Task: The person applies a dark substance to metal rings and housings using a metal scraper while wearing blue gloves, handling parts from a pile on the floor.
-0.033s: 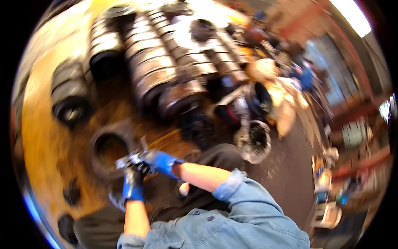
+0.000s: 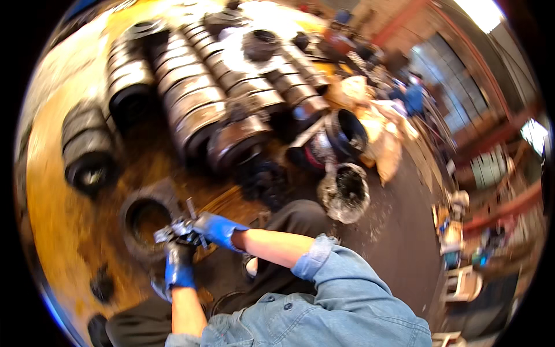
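Gloves of blue with darkened fingers cover both my hands, which meet over a small silver-grey metal piece [image 2: 182, 228] at the near right edge of a thick dark ring [image 2: 132, 222], my landmark here. The ring lies flat on a stained, yellow-brown surface [image 2: 46, 214]; whether the metal piece touches it, I cannot tell. My left hand [image 2: 180, 267], on the ring's near side, has its fingers curled around the lower part of the piece. My right hand [image 2: 217, 229], to the ring's right, is closed on the piece's right side. A thin bar [image 2: 191, 206] sticks up between the piece and the far side of my right hand. Blur hides the exact finger positions.

Beyond the ring and to its left lies a short banded cylinder [image 2: 87, 136]; straight beyond and to the right run long rows of shiny banded cylinders [image 2: 191, 101]. Well to the ring's right are a crumpled, clear-looking bag [image 2: 345, 194], a black round container [image 2: 350, 133] and tan sacks [image 2: 390, 153]. Nearer me, left of the ring, sits a small dark lump [image 2: 103, 284]. Far off to the ring's right is another person in blue [image 2: 413, 98].
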### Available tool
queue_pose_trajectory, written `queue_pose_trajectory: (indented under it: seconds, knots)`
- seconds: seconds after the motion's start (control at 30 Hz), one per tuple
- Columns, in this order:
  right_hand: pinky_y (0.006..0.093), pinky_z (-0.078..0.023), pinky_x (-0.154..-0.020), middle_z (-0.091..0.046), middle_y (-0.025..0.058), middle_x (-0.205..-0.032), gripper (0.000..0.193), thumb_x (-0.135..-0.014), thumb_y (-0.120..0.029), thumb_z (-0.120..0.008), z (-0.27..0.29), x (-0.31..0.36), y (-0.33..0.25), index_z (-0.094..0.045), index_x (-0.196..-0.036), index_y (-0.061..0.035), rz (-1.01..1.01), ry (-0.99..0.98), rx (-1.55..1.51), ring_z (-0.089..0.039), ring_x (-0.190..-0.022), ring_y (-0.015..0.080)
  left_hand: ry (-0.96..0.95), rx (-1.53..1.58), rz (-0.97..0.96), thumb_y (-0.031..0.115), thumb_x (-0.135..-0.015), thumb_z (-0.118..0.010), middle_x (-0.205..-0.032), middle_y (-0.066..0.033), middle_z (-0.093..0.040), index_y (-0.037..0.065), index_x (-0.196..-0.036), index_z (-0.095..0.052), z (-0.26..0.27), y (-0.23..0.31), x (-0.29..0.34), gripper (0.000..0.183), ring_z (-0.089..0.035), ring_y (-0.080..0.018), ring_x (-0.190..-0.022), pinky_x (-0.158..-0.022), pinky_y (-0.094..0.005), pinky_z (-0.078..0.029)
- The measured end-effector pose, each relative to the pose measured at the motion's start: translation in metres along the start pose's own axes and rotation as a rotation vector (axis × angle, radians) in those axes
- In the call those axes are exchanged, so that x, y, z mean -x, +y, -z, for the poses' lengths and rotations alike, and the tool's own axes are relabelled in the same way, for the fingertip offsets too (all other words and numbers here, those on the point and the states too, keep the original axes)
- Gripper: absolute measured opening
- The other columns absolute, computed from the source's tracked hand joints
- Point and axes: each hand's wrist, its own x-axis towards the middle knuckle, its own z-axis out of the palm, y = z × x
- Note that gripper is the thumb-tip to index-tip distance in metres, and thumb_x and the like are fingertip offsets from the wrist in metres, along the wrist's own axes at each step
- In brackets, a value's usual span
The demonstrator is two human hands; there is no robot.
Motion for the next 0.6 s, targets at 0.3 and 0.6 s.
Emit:
queue_pose_trajectory:
  seconds: [0.3, 0.6]
  knots:
    - [0.0483, -0.044, -0.103, -0.050, 0.0146, -0.146, 0.044, -0.098, -0.029, -0.050, 0.070, 0.066, -0.037, -0.046, -0.139, -0.0133, 0.308, 0.682, 1.340, -0.048, -0.135, 0.0296, -0.017, 0.140, -0.022, 0.043, -0.101, -0.046, -0.125, -0.0107, -0.066, 0.010, -0.126, -0.061, -0.079, 0.084, -0.035, 0.044, -0.062, -0.0276, -0.115, -0.101, -0.0494, -0.049]
    - [0.0523, -0.039, -0.106, -0.067, 0.0115, -0.120, 0.037, -0.088, -0.020, -0.057, 0.027, 0.038, -0.029, -0.065, -0.122, -0.0077, 0.785, 0.962, 1.150, -0.060, -0.117, 0.0337, -0.253, -1.835, -0.719, 0.034, -0.098, -0.058, -0.129, -0.0187, -0.063, 0.002, -0.133, -0.054, -0.113, 0.136, 0.068, 0.048, -0.062, -0.0313, -0.117, -0.097, -0.0364, -0.048]
